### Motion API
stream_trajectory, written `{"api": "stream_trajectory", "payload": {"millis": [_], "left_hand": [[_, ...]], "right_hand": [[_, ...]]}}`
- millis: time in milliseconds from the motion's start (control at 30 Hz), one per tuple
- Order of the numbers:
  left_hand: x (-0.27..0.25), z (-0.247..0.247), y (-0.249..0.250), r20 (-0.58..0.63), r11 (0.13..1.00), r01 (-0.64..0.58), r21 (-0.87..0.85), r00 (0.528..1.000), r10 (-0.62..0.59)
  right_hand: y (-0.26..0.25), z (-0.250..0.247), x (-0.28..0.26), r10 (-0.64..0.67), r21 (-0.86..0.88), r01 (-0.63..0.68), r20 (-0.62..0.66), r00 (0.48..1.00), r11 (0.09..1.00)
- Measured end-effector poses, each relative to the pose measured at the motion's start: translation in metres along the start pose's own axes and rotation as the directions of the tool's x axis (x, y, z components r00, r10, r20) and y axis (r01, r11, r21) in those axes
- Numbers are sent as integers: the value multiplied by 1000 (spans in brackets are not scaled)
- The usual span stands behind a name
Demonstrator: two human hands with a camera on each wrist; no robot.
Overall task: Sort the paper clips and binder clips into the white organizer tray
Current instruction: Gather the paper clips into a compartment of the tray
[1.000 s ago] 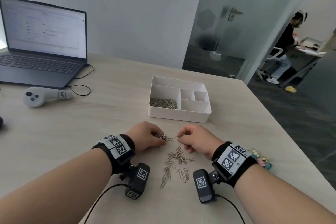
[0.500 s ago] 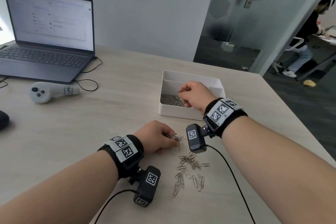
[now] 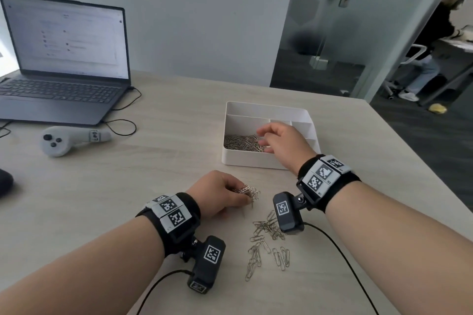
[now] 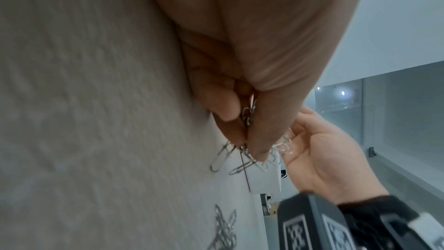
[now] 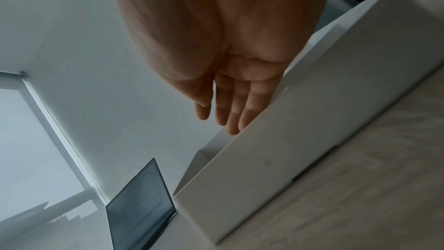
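A white organizer tray (image 3: 250, 161) (image 5: 300, 130) stands in the middle of the table, with a heap of silver paper clips (image 3: 240, 142) in its large left compartment. My right hand (image 3: 277, 139) (image 5: 223, 109) hovers over that compartment with straight, spread fingers and holds nothing. My left hand (image 3: 220, 193) (image 4: 247, 132) rests on the table nearer to me and pinches a bunch of paper clips (image 3: 248, 191) (image 4: 250, 155) between thumb and fingers. Several loose paper clips (image 3: 266, 240) lie on the table between my wrists.
An open laptop (image 3: 64, 59) sits at the back left with a cable behind it. A grey controller (image 3: 69, 139) lies in front of it. A dark object (image 3: 5, 183) is at the left edge. The table's right edge runs close to the tray.
My right hand carried clips from the pile to the tray, then opened over the left compartment. The left hand stayed on the table with its bunch.
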State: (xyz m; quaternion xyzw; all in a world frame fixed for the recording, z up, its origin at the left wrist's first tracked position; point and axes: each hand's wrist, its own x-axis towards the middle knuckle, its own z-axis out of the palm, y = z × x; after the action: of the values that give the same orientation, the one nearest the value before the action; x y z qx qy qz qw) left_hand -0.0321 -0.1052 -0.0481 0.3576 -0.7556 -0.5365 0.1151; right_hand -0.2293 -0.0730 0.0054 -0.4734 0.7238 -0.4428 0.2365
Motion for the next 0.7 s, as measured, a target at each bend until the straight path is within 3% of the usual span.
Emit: {"api": "stream_trajectory", "payload": {"millis": [200, 333, 467, 700], "left_hand": [[12, -11, 18, -90, 993, -54, -105, 995, 45], [37, -29, 47, -214, 986, -131, -104, 971, 106], [66, -37, 73, -320, 992, -113, 58, 939, 126], [95, -37, 79, -369, 953, 42, 301, 927, 76]], "right_hand": [[21, -22, -35, 45, 110, -40, -47, 998, 993], [32, -32, -53, 143, 190, -125, -79, 987, 974], [37, -35, -67, 219, 299, -203, -20, 976, 932], [53, -36, -87, 229, 207, -238, 68, 971, 949]]}}
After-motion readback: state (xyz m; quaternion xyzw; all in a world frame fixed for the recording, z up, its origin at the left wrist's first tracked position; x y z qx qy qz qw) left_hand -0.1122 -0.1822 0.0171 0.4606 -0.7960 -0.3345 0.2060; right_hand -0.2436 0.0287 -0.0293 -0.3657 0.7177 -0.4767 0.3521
